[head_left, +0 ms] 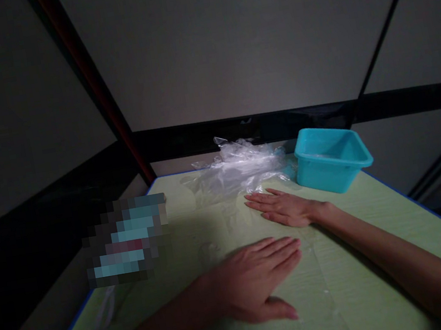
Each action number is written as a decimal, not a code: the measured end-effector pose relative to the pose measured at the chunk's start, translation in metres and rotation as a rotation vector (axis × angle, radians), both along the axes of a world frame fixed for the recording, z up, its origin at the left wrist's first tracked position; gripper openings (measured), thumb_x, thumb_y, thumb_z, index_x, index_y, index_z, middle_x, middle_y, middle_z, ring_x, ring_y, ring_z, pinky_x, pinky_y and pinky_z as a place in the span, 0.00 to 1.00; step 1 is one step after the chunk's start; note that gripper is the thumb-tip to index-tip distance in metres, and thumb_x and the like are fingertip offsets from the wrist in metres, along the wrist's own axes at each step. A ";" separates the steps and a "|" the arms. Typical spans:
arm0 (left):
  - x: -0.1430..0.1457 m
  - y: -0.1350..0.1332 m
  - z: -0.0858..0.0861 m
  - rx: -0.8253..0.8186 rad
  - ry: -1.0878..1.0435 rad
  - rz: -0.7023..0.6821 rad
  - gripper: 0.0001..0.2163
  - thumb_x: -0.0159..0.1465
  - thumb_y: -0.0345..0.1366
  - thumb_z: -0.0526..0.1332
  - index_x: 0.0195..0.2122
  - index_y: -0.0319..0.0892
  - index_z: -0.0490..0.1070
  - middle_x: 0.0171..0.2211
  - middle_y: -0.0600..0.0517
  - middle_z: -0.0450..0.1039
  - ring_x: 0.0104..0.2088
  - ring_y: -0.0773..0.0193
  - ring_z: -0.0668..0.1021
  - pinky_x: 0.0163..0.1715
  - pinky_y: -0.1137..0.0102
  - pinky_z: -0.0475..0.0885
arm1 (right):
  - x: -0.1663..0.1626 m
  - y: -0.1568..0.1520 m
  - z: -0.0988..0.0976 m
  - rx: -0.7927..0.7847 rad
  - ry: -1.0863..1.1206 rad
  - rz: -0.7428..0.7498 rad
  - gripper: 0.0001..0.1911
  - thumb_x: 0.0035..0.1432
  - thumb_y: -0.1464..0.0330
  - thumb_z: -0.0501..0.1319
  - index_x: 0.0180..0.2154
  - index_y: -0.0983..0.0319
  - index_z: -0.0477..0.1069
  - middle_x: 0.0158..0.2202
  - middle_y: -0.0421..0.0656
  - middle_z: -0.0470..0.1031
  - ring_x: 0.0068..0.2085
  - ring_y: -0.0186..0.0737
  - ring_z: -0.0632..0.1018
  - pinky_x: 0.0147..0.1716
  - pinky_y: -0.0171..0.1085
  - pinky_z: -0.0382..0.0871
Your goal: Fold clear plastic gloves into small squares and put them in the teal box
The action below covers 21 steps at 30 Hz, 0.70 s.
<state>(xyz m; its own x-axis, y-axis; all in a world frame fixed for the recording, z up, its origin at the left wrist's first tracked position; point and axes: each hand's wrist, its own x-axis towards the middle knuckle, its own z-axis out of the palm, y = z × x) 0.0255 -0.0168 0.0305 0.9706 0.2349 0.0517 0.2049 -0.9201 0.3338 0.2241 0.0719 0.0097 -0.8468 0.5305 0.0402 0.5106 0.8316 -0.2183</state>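
My left hand (257, 280) lies flat, palm down, on the pale green table (403, 224), fingers stretched to the right. It rests on a thin clear plastic sheet (321, 289) spread on the table. My right hand (282, 208) also lies flat with fingers spread, pointing left, just in front of a heap of crumpled clear plastic (242, 170). Neither hand grips anything.
A turquoise plastic tub (331, 157) stands at the back right of the table. A blurred-out object (127, 239) sits at the left edge. A white loop or cord (108, 313) lies near the front left. The blue-edged table meets dark walls behind.
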 end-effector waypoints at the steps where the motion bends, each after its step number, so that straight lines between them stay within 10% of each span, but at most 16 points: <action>1: 0.001 -0.005 0.001 -0.005 -0.005 -0.015 0.32 0.61 0.45 0.52 0.60 0.30 0.44 0.61 0.40 0.39 0.60 0.56 0.46 0.58 0.63 0.43 | 0.000 0.000 0.000 0.001 0.001 0.001 0.25 0.63 0.65 0.41 0.60 0.58 0.39 0.62 0.42 0.41 0.61 0.39 0.46 0.58 0.48 0.35; 21: 0.017 -0.040 -0.012 0.331 -0.042 -0.190 0.21 0.66 0.37 0.38 0.57 0.34 0.54 0.60 0.48 0.48 0.59 0.63 0.53 0.57 0.69 0.54 | 0.004 0.003 0.005 0.183 0.087 0.052 0.26 0.62 0.64 0.45 0.60 0.61 0.44 0.61 0.46 0.49 0.60 0.41 0.52 0.57 0.46 0.47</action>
